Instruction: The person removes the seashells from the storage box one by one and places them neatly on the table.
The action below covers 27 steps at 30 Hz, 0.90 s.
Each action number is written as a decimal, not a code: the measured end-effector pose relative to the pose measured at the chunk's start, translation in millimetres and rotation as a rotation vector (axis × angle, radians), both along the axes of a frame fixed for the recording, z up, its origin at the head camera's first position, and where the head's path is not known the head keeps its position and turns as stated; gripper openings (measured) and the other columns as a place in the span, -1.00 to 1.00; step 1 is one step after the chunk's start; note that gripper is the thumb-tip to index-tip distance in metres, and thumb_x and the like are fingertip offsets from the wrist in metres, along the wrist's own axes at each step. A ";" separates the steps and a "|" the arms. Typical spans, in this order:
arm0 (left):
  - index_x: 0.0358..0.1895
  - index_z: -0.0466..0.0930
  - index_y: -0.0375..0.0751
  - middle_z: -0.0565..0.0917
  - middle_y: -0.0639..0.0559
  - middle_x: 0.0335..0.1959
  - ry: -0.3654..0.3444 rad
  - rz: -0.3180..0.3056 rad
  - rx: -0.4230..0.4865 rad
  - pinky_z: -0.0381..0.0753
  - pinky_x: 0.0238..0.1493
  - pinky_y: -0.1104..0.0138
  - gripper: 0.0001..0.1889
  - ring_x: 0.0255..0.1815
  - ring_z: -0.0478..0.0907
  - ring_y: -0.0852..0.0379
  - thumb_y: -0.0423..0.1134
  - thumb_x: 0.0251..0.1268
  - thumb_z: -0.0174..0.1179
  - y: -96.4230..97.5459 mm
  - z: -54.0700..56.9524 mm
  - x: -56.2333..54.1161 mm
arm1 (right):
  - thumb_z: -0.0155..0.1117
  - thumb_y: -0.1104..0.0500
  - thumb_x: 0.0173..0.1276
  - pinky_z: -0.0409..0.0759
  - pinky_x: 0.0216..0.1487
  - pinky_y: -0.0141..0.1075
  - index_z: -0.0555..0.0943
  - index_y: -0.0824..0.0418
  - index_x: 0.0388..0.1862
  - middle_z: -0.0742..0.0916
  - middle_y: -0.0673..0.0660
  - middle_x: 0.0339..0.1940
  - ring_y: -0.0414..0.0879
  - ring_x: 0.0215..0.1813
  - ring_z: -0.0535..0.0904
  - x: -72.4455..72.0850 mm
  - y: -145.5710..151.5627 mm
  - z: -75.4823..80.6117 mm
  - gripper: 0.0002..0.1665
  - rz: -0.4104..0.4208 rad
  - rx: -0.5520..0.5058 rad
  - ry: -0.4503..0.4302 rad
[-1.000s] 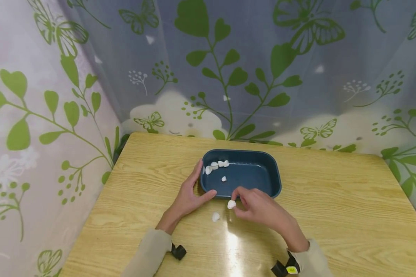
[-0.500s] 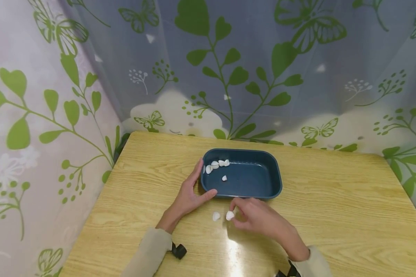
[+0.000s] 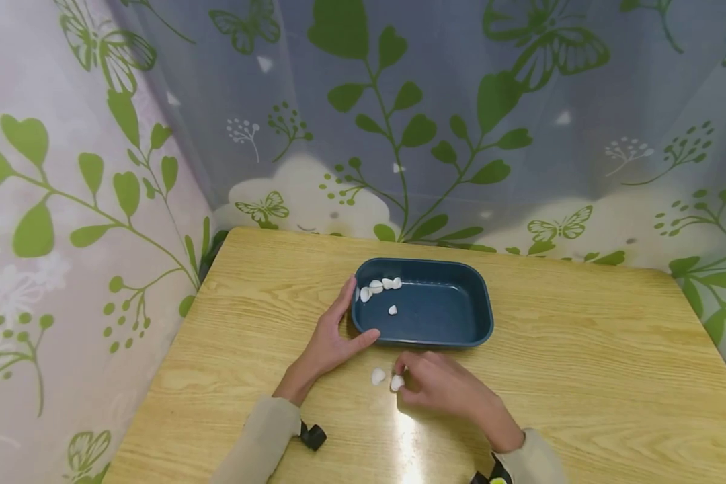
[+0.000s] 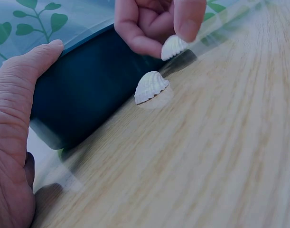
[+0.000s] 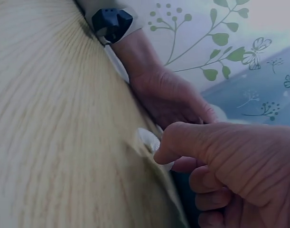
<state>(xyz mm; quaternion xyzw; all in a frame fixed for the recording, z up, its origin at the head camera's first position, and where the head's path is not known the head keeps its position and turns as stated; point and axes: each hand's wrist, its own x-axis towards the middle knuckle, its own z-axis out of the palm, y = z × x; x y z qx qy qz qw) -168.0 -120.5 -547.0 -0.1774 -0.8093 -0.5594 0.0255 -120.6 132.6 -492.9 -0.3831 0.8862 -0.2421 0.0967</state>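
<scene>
My right hand (image 3: pixel 441 384) pinches a small white seashell (image 3: pixel 397 383) between thumb and fingertips, close over the table just in front of the blue tray (image 3: pixel 441 309). Another ribbed white seashell (image 4: pixel 152 88) lies on the wood to its left, its hinge side up in the left wrist view. My left hand (image 3: pixel 333 341) rests at the tray's left front corner, fingers straight along the left side and thumb (image 4: pixel 42 54) stretched along the front. Inside the tray, several white shells (image 3: pixel 376 287) line the back left, and a single shell (image 3: pixel 392 310) sits apart on its floor.
The wood-grain table (image 3: pixel 581 349) runs back to a patterned curtain (image 3: pixel 435 134), with another curtain (image 3: pixel 85 202) along the left. Each wrist wears a black strapped-on camera (image 3: pixel 312 437).
My right hand has come down and toward me from the tray's front rim, bringing the seashell beside the one on the table. The left hand and tray have stayed in place.
</scene>
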 end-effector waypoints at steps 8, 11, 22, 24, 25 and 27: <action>0.72 -0.11 -0.19 -0.03 -0.20 0.72 -0.019 -0.003 0.044 -0.01 0.65 -0.12 0.09 0.73 -0.10 -0.07 -0.29 0.27 0.48 3.8 26.0 10.7 | 0.36 0.24 0.25 0.49 -0.41 -0.47 0.67 0.16 -0.13 0.59 -0.18 -0.51 -0.41 -0.53 0.36 -3.0 0.5 -9.4 -0.80 -0.025 -0.007 0.001; 0.71 -0.09 -0.24 -0.01 -0.22 0.72 -0.022 -0.012 0.049 0.01 0.64 -0.13 0.08 0.72 -0.08 -0.10 -0.28 0.27 0.47 3.9 37.2 15.0 | 0.36 0.22 0.28 0.50 -0.39 -0.47 0.67 0.14 -0.11 0.66 -0.17 -0.43 -0.41 -0.52 0.38 -3.4 0.8 -10.4 -0.80 -0.033 -0.007 -0.018; 0.72 -0.09 -0.20 -0.02 -0.18 0.73 -0.023 -0.027 0.065 -0.02 0.65 -0.15 0.07 0.73 -0.10 -0.05 -0.28 0.29 0.47 3.8 36.0 14.6 | 0.35 0.20 0.36 0.43 -0.47 -0.47 0.66 0.12 -0.08 0.66 -0.19 -0.40 -0.42 -0.54 0.35 -3.4 0.7 -8.9 -0.83 -0.038 -0.003 -0.045; 0.72 -0.10 -0.19 -0.02 -0.17 0.73 -0.025 -0.027 0.059 -0.02 0.65 -0.14 0.07 0.73 -0.10 -0.04 -0.28 0.30 0.46 3.8 36.4 15.0 | 0.34 0.20 0.38 0.38 -0.50 -0.48 0.66 0.13 -0.07 0.62 -0.21 -0.47 -0.43 -0.56 0.32 -2.8 0.6 -7.4 -0.83 -0.034 -0.003 -0.041; 0.72 -0.10 -0.19 -0.02 -0.17 0.73 -0.026 -0.026 0.056 -0.02 0.65 -0.13 0.07 0.73 -0.10 -0.04 -0.28 0.30 0.46 3.7 36.7 15.2 | 0.34 0.20 0.38 0.35 -0.52 -0.48 0.66 0.13 -0.07 0.59 -0.22 -0.50 -0.43 -0.58 0.30 -2.3 0.3 -6.1 -0.83 -0.031 -0.004 -0.040; 0.72 -0.11 -0.19 -0.02 -0.17 0.73 -0.027 -0.026 0.052 -0.01 0.65 -0.13 0.07 0.73 -0.09 -0.03 -0.28 0.30 0.46 3.6 37.4 15.6 | 0.34 0.21 0.40 0.29 -0.56 -0.48 0.66 0.15 -0.07 0.53 -0.24 -0.57 -0.43 -0.60 0.26 -1.0 -0.1 -2.9 -0.84 -0.022 -0.005 -0.039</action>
